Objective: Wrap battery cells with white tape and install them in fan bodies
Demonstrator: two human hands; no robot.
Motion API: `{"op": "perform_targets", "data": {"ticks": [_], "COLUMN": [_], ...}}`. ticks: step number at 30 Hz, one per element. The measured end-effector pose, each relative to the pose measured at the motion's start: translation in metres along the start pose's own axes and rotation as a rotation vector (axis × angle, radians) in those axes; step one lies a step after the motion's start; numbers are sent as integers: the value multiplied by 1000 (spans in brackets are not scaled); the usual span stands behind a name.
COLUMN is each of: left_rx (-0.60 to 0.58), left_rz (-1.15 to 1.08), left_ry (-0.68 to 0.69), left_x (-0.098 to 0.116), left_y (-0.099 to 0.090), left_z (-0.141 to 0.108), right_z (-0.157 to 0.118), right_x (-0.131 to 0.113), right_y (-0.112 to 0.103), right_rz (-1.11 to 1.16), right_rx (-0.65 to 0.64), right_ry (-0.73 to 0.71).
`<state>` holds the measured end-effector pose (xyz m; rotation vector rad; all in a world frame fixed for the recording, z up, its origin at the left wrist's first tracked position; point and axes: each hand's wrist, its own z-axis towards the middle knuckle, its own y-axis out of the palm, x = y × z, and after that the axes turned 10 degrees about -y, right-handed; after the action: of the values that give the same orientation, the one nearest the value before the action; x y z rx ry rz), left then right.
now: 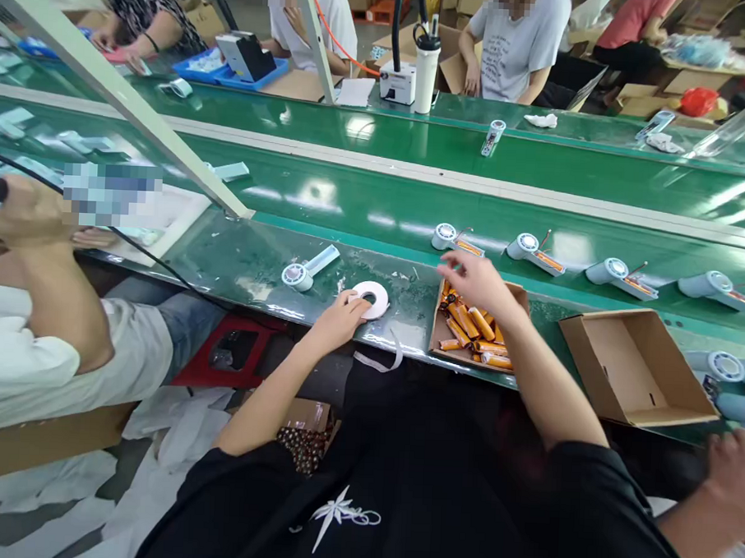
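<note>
My left hand [339,320] is closed on the edge of a white roll of tape [380,296], which lies on the green bench. A loose strip of white tape [381,363] hangs by the bench's front edge. My right hand [475,277] hovers over the back of a cardboard box [435,335] full of orange battery cells [469,323]. Its fingers are partly bent and apart, and I see nothing in them. Just beyond it, a light-blue handheld fan [445,236] with an orange cell in its handle lies on the belt. Another fan body [298,276] sits left of the tape.
Several fans with cells [613,273] line the belt [376,189] to the right. An open cardboard box [634,364] stands right of the cells. A slanted metal post [139,108] rises at left. Co-workers sit on both sides and across; one's hand [735,467] is at right.
</note>
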<state>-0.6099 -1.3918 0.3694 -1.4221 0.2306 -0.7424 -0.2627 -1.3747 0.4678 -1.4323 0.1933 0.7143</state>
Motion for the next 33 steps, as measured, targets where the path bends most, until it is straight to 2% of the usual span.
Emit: {"op": "perform_targets", "data": {"ticks": [1, 3, 5, 8, 11, 12, 16, 17, 20, 22, 25, 26, 28, 30, 31, 32, 33], "left_rx": [83, 232, 329, 455, 572, 591, 585, 583, 594, 598, 598, 617, 709, 819, 855, 862, 837], "left_rz": [-16, -43, -48, -26, -8, -5, -4, -8, -45, -124, -299, -339, -376, -386, -389, -387, -383], "left_ry": [-13, 1, 65, 131, 73, 53, 78, 93, 91, -1, -196, -257, -361, -426, -432, -418, -389], "left_x": [5, 16, 25, 27, 17, 15, 21, 26, 35, 31, 12, 4, -10, -18, -18, -15, -10], "left_y": [-3, -14, -29, -47, -54, -54, -53, -53, -53, -53, -53, -54, -58, -62, -63, -62, -60], "left_z": [-5, -16, -23, -27, -28, -29, -35, -36, -35, -35, -41, -45, -51, -53, -52, -50, -46], "right_z": [-20, -57, -82, -100, -102, -101, -92, -90, -88, -95, -112, -118, -127, -131, -130, -127, -124], "right_x": [-19, -52, -78, -102, -110, -109, -106, -106, -114, -119, -115, -108, -88, -62, -49, -36, -24], "right_y": [11, 38, 66, 98, 109, 107, 88, 85, 90, 102, 110, 106, 85, 55, 41, 28, 19], "right_rz": [159, 436, 651, 809, 811, 795, 837, 865, 804, 581, 164, 82, -4, -117, -204, -292, -356], "right_rx": [-5, -100, -171, -182, -267, -259, -18, -22, -218, -339, -441, -419, -228, 48, 134, 161, 135], "right_ry": [23, 66, 86, 91, -19, -32, 98, 102, -16, -139, -271, -285, -221, -47, 53, 137, 195]}}
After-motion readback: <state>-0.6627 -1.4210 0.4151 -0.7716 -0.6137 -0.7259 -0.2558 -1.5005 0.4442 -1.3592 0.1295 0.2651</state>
